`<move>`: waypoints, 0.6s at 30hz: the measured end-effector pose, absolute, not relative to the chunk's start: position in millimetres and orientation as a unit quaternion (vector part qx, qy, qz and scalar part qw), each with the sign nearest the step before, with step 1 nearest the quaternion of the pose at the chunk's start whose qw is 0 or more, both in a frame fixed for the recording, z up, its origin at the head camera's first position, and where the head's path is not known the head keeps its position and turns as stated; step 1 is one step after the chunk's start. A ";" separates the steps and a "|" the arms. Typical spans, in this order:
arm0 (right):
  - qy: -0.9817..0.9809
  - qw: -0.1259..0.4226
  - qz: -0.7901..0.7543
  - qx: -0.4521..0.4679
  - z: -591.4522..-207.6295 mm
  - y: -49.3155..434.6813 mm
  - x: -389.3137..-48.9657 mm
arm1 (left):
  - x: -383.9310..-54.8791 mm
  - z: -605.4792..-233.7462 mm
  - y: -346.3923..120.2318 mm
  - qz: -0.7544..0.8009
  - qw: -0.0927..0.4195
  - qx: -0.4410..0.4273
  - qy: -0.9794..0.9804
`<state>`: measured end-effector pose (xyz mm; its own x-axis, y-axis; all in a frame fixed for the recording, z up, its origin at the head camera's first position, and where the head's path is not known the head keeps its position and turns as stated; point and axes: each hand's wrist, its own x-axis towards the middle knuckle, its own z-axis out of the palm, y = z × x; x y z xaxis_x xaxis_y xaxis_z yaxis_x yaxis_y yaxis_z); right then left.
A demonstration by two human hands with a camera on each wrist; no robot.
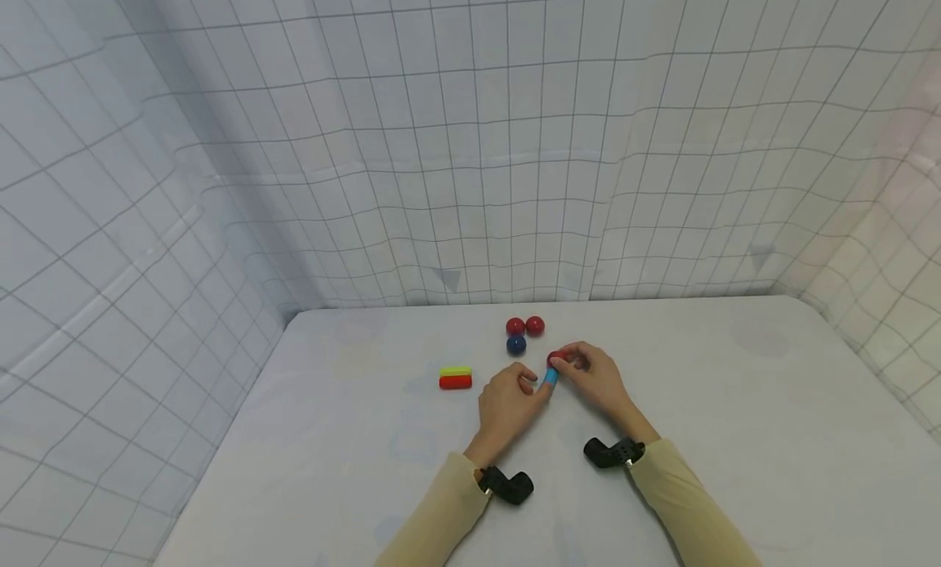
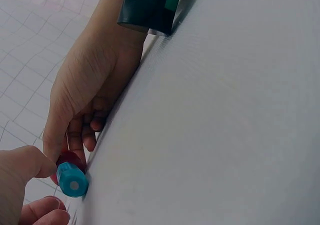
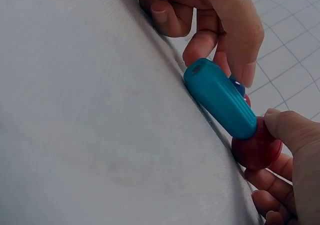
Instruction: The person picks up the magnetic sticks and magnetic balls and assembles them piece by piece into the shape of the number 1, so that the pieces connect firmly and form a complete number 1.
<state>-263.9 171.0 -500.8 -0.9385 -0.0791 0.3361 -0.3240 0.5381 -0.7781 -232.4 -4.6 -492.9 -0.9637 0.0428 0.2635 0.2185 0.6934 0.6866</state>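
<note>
My right hand (image 1: 595, 379) pinches a glossy dark red ball (image 3: 257, 147) between thumb and fingers, just above or on the white table. A light blue ridged rod (image 3: 220, 97) meets this ball end to end. Its other end, with a small round spot in the middle, faces my left hand (image 1: 507, 399). The left thumb and bent fingers lie close about the rod with a gap between them; whether they touch it is unclear. Beyond the hands sit two red balls (image 1: 525, 326) and a dark blue ball (image 1: 516, 345), close together.
To the left of my left hand, a yellow-green rod (image 1: 456, 372) and a red rod (image 1: 456, 382) lie side by side. White cloth with a grey grid (image 1: 478, 142) hangs behind the white table (image 1: 353, 436) and along its sides. Each wrist wears a black camera (image 1: 507, 485).
</note>
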 end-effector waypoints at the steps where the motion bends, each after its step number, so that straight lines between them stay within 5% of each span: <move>1: -0.867 0.131 0.466 0.116 -500.7 171.0 -263.7 | -232.7 -492.6 -5.7 -0.386 0.113 -0.070 -0.913; 18: -0.870 0.127 0.463 0.110 -503.3 171.8 -264.9 | -239.7 -486.1 -12.4 -0.416 0.147 -0.062 -0.895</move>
<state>-264.9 171.8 -503.3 -0.9436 -0.0734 0.3229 -0.3088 0.5477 -0.7776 -239.7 -12.4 -486.1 -0.9490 -0.0121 0.3150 0.2331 0.6455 0.7273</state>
